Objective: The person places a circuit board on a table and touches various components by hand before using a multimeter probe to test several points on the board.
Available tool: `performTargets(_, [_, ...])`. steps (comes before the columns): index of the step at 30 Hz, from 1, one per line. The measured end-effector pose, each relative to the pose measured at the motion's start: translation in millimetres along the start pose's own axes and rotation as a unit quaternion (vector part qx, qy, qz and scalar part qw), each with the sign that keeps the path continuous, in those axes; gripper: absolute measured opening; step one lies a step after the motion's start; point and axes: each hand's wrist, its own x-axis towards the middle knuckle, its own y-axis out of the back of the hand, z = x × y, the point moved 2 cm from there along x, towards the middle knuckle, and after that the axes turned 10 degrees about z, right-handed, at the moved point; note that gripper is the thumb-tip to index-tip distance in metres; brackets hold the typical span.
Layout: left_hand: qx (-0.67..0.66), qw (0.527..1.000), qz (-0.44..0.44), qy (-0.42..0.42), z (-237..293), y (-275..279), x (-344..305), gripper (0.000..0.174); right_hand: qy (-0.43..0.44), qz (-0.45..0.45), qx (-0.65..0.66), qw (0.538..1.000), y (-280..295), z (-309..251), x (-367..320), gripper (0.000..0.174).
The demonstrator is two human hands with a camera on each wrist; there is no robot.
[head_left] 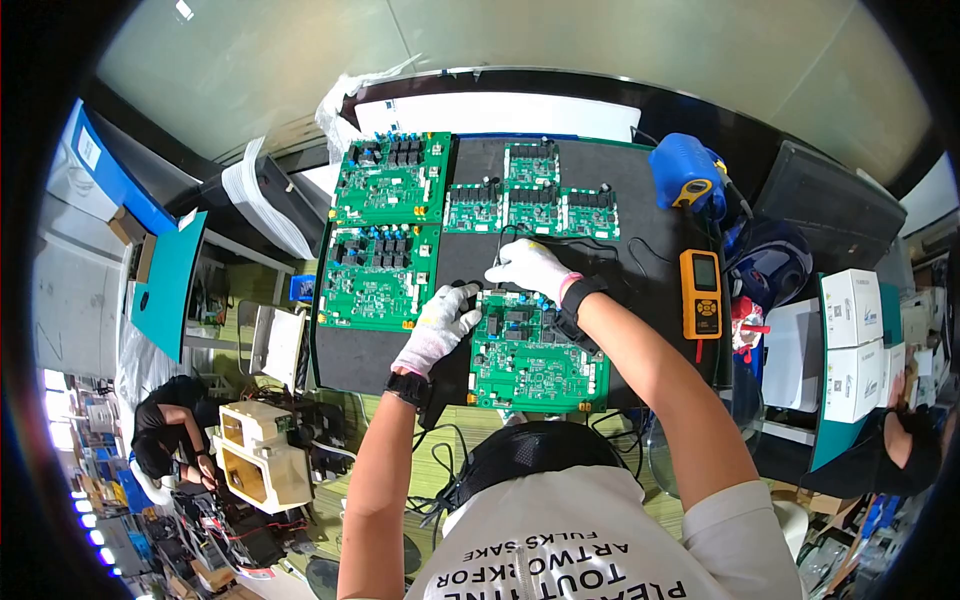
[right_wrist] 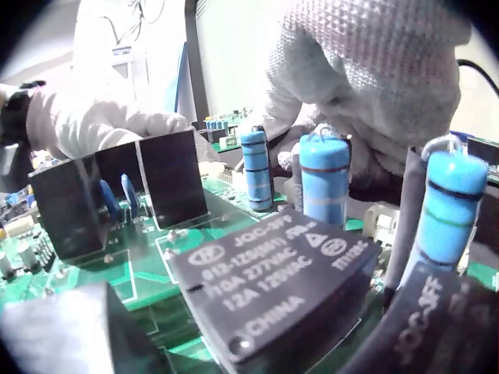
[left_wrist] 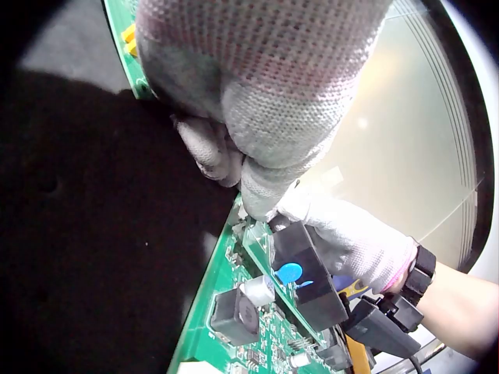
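Both hands wear white knit gloves. A green circuit board [head_left: 540,375] with black relays [right_wrist: 273,288] and blue banded resistors [right_wrist: 323,175] lies at the table's near edge. My left hand [head_left: 440,325] is at its upper-left corner, finger and thumb pinching the edge beside a white connector. Along the board's far edge, my right hand [head_left: 535,270] has curled fingers, with a thin black cable [head_left: 503,238] running out from its fingertips. In the left wrist view, the right hand [left_wrist: 351,241] shows close behind the left fingertips [left_wrist: 261,195]. The gripped cable end is hidden by the glove.
Two similar large boards [head_left: 375,275] lie at the left, and several smaller green boards [head_left: 530,205] at the back. A yellow handheld meter [head_left: 701,295] and a blue tool [head_left: 685,172] stand at the right. Black cables [head_left: 630,255] cross the mat behind my right hand.
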Motion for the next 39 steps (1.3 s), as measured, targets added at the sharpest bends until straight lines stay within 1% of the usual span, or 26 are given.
performTargets(5, [-0.006, 1.0, 0.003, -0.002, 2.4, 1.2, -0.2, 0.044, 0.0, -0.005, -0.019, 1.0, 0.3, -1.2, -0.6, 0.037])
performTargets(8, [0.005, 1.0, -0.003, 0.001, 2.5, 1.1, 0.3, 0.044, 0.019, 0.017, -0.007, 1.0, 0.5, -2.2, -1.8, 0.038])
performTargets(11, [0.001, 1.0, -0.002, -0.002, 3.9, 1.4, 0.6, 0.043, 0.017, 0.014, -0.002, 1.0, 1.8, -2.6, -2.2, 0.038])
performTargets(13, [0.021, 1.0, 0.003, -0.008, 3.3, 1.4, 0.3, 0.043, -0.006, 0.005, -0.011, 1.0, 0.9, -0.5, -0.4, 0.036])
performTargets(24, [0.014, 1.0, -0.002, -0.005, 2.9, 1.4, 0.4, 0.044, 0.007, -0.005, -0.008, 1.0, 3.0, -1.6, -0.8, 0.039])
performTargets(39, [0.002, 1.0, 0.002, -0.009, -0.9, -0.7, -0.2, 0.044, 0.003, -0.014, -0.015, 1.0, 4.3, -1.9, -0.5, 0.04])
